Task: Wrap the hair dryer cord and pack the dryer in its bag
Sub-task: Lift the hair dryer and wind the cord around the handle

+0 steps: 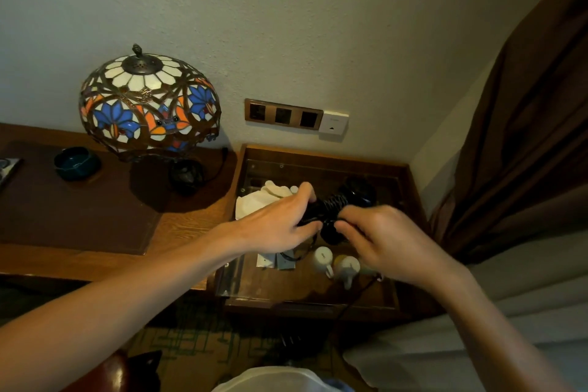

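A black hair dryer (356, 192) is held above the glass-topped side table (318, 289), its round head pointing away to the right. Black coiled cord (334, 202) is looped around its handle. My left hand (280, 223) grips the handle from the left. My right hand (381, 239) pinches the cord at the handle's near end. A loose stretch of cord (356, 296) hangs down past the table's front edge. A cream cloth bag (264, 197) lies crumpled on the table just behind my left hand.
Two white mugs (334, 261) and small sachets (275, 259) sit under the glass. A stained-glass lamp (149, 105) and a dark teal bowl (76, 162) stand on the wooden desk (191, 219) at left. Wall sockets (283, 114) are behind. A brown curtain (525, 137) hangs at right.
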